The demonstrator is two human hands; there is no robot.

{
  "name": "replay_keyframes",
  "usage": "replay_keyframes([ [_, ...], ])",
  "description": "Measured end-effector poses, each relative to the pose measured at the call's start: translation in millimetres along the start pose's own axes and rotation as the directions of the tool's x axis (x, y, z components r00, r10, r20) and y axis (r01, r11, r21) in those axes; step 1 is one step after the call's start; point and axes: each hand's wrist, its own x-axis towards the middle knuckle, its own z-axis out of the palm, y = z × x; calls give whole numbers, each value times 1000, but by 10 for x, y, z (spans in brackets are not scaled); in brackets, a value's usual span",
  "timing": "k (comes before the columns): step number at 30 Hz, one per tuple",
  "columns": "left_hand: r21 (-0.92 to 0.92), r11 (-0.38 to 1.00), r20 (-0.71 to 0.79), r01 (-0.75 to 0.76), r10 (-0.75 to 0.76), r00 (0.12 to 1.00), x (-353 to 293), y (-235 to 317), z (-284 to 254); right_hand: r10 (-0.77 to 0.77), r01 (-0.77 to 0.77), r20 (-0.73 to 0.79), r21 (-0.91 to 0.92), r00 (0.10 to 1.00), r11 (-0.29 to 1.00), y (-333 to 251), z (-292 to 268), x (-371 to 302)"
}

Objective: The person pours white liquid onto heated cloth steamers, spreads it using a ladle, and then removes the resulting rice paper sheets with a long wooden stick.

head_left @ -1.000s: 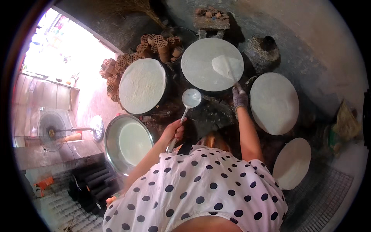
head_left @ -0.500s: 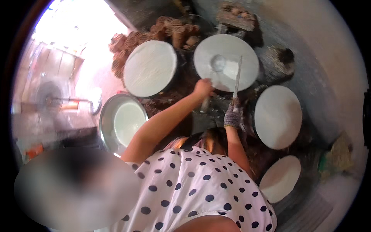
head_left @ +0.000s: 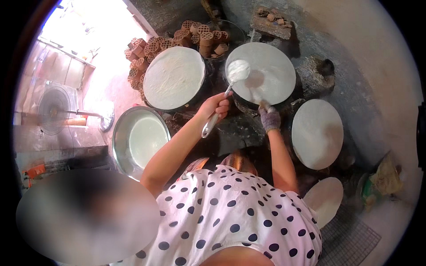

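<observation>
My bare left hand is closed round the handle of a metal ladle. Its bowl, coated with white liquid, hangs over the left part of a round white pan surface at the far centre. My right hand, in a grey knitted glove, is closed at that pan's near edge. A pale, blurred stick reaches from its fingers over the white surface. A second round white surface lies to the left, and another to the right of my gloved hand.
A metal basin of white liquid stands at the left. Perforated clay-coloured cylinders are heaped behind the left pan. A fan stands farther left. At the right are a pale disc, a wire rack and a rough grey block.
The ladle has risen from the far centre pan and shows clearly, as my left hand drew back leftward. My right hand has moved slightly up; its stick no longer lies long across the pan.
</observation>
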Motion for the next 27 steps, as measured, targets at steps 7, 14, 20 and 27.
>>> replay_keyframes([
  [7, 228, 951, -131, 211, -184, 974, -772, -297, -289, 186, -134, -233, 224, 954, 965, 232, 199, -58],
  [14, 537, 779, 161, 324, -471, 867, -1279, -498, -605, -146, 145, -29, -19, 989, 989, 307, 792, -1664],
  [20, 207, 628, 176, 751, -779, 602, -1263, -1247, -235, 309, 47, -607, 497, 732, 867, 1698, 1861, -3796],
  [27, 806, 564, 243, 181, -594, 767, -1425, -1602, 188, 935, -819, -308, 481, 178, 314, 2768, 452, -5193],
])
